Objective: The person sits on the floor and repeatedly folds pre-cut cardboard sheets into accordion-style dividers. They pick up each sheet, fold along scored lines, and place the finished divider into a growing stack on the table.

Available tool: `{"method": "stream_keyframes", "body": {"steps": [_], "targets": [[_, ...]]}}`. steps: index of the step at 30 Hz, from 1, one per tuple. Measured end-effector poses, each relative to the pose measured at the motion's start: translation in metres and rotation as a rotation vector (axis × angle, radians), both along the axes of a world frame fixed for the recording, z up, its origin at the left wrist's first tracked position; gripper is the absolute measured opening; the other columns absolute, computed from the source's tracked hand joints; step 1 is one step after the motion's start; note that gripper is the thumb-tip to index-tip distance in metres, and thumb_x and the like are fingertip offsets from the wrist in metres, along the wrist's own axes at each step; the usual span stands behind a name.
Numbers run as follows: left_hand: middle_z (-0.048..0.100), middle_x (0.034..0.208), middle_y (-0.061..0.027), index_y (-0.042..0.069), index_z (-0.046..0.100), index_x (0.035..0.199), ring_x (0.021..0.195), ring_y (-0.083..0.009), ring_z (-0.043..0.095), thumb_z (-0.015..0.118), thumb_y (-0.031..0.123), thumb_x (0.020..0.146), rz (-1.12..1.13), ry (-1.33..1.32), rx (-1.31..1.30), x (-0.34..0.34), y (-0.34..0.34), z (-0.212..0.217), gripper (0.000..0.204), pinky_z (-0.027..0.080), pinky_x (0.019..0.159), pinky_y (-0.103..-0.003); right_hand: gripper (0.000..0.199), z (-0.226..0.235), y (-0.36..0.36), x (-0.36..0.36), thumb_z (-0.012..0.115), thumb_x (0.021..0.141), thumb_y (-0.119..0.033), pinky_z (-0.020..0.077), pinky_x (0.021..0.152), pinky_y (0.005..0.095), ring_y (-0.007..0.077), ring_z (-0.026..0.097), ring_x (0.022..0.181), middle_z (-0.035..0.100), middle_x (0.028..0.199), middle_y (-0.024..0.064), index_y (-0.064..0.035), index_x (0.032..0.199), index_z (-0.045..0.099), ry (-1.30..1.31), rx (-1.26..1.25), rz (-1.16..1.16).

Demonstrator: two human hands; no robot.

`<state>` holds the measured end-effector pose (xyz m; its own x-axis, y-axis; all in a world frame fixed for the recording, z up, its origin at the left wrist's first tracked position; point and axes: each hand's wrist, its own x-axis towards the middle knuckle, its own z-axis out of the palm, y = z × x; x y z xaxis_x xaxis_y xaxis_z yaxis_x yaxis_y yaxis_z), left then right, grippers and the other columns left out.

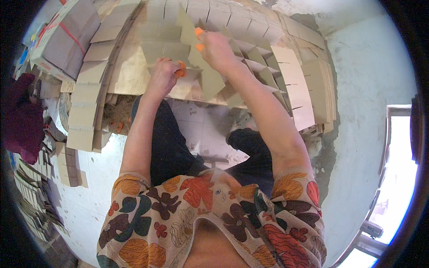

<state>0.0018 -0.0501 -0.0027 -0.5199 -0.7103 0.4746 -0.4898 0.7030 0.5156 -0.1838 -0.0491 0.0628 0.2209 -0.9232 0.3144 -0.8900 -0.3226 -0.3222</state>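
Cardboard slotted divider strip (pixel 206 73) pinched by both orange-tipped hands, left (pixel 163 77), right (pixel 217 50); fingertips partly hidden.

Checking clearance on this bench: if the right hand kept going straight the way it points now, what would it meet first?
The right hand points up the picture, away from the body. First in line are probably the slotted cardboard strips fanned across the wooden board, just beyond its orange-capped fingertips; depth is unclear.

We saw one package: a grey-brown cardboard box (pixel 67 38), rectangular, tied with red string, its edge printed in blue, yellow and red, lying at the surface's far left corner.
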Motion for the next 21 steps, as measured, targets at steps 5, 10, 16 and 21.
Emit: {"method": "stream_keyframes", "body": {"steps": [5, 10, 16, 21], "targets": [[0.058, 0.068, -0.0121, 0.004, 0.066, 0.077, 0.068, -0.0303, 0.054, 0.072, 0.009, 0.065, -0.013, 0.002, 0.004, 0.001, -0.001, -0.004, 0.014, 0.043, 0.068, -0.038, 0.018, 0.006, 0.006, 0.009, 0.060, 0.074, -0.007, 0.0487, 0.069, 0.0471, 0.0386, 0.061, 0.083, 0.061, 0.082, 0.0235, 0.0012, 0.090, 0.056, 0.029, 0.178, -0.074], [0.059, 0.071, -0.0123, 0.006, 0.066, 0.078, 0.070, -0.0304, 0.054, 0.072, 0.010, 0.065, 0.010, -0.053, 0.038, -0.005, 0.001, 0.007, 0.015, 0.043, 0.068, -0.038, 0.022, -0.002, 0.014, 0.009, 0.061, 0.079, -0.016, 0.0490, 0.072, 0.0464, 0.0363, 0.061, 0.086, 0.062, 0.088, 0.0205, -0.0016, 0.094, 0.055, 0.168, 0.344, 0.028], [0.063, 0.082, -0.0118, 0.007, 0.066, 0.090, 0.083, -0.0298, 0.057, 0.073, 0.013, 0.066, -0.013, -0.081, 0.059, -0.004, 0.006, 0.013, 0.026, 0.045, 0.076, -0.037, 0.035, 0.015, 0.059, -0.046, 0.063, 0.081, -0.028, 0.0478, 0.078, 0.0419, 0.0327, 0.059, 0.094, 0.063, 0.100, 0.0138, -0.0080, 0.110, 0.059, 0.037, -0.137, -0.351], [0.064, 0.090, -0.0090, 0.008, 0.063, 0.100, 0.090, -0.0268, 0.057, 0.073, 0.018, 0.067, 0.041, -0.037, -0.103, 0.002, 0.015, 0.017, 0.036, 0.043, 0.082, -0.038, 0.060, 0.003, 0.137, -0.199, 0.068, 0.076, -0.039, 0.0451, 0.085, 0.0392, 0.0314, 0.054, 0.103, 0.059, 0.111, 0.0151, -0.0052, 0.123, 0.051, 0.321, -0.226, -0.715]]}}
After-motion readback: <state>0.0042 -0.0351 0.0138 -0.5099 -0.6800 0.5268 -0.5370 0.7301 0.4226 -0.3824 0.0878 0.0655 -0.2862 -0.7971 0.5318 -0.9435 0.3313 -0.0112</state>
